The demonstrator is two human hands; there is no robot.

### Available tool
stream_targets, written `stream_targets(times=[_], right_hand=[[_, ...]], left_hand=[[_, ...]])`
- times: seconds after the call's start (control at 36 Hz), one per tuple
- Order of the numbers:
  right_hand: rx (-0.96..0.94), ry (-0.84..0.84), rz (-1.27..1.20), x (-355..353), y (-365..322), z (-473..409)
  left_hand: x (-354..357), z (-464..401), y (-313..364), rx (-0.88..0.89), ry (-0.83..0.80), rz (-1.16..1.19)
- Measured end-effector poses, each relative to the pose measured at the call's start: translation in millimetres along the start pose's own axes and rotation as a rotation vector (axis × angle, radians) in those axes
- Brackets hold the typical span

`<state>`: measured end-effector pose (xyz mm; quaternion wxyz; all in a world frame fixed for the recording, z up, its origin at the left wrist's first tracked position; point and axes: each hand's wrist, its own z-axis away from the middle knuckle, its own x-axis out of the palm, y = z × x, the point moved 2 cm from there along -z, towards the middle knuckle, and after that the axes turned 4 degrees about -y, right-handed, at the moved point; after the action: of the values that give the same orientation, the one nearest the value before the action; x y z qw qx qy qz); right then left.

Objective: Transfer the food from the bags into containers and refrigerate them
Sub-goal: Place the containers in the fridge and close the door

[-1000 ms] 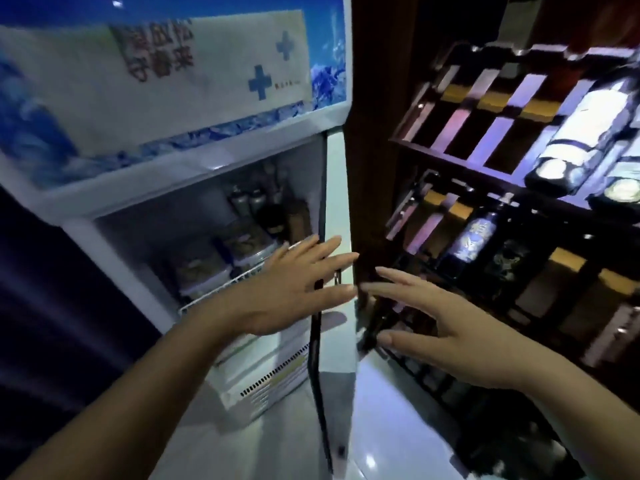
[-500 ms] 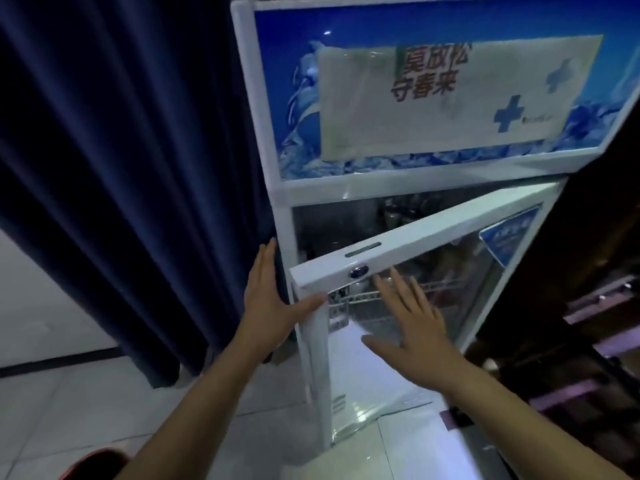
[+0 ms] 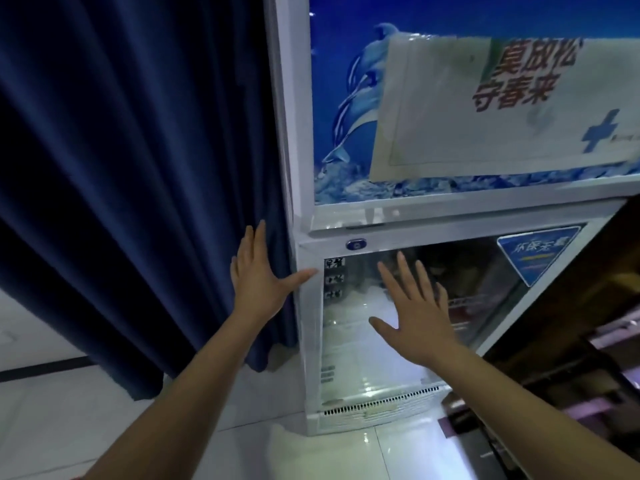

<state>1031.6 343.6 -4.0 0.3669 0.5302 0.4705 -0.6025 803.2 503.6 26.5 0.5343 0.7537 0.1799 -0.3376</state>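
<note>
Fridge (image 3: 304,140): upright, long axis vertical, glass front facing us, beside the blue curtain (image 3: 138,150).
Door (image 3: 408,341): now flush with the frame; half a second ago it stood ajar.
Our left hand (image 3: 258,275): fingers spread, empty, thumb at the door's left edge.
Our right hand (image 3: 414,306): flat, splayed on the glass, holding nothing.

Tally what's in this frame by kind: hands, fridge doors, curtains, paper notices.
Hands: 2, left and right
Fridge doors: 2, upper and glass lower
Curtains: 1
Paper notices: 1
Total: 6
</note>
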Motion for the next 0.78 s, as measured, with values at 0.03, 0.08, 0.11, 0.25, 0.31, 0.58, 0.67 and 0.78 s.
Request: stream_targets(times=[0.03, 0.08, 0.11, 0.25, 0.31, 0.58, 0.67, 0.78], right_hand=[[0.002, -0.005, -0.011, 3, 2, 1], [0.003, -0.035, -0.037, 7, 4, 2], [0.005, -0.049, -0.051, 9, 5, 3], [0.028, -0.177, -0.171, 33, -3, 12], [0.001, -0.257, -0.202, 49, -10, 16], [-0.240, -0.599, -0.334, 87, -58, 60], [-0.409, -0.728, -0.356, 99, -77, 76], [-0.643, -0.849, -0.349, 106, -113, 105]], left_hand=[[2, 0, -2, -0.010, 0.003, 0.004], [5, 1, -4, -0.045, -0.002, 0.022], [6, 2, -4, -0.057, -0.002, 0.029], [12, 15, 4, -0.086, 0.047, 0.062], [11, 31, 4, -0.107, 0.075, 0.050], [16, 243, -28, -0.635, -0.058, -0.263], [17, 303, -26, -0.822, -0.076, -0.313], [10, 379, -16, -1.065, -0.002, -0.341]])
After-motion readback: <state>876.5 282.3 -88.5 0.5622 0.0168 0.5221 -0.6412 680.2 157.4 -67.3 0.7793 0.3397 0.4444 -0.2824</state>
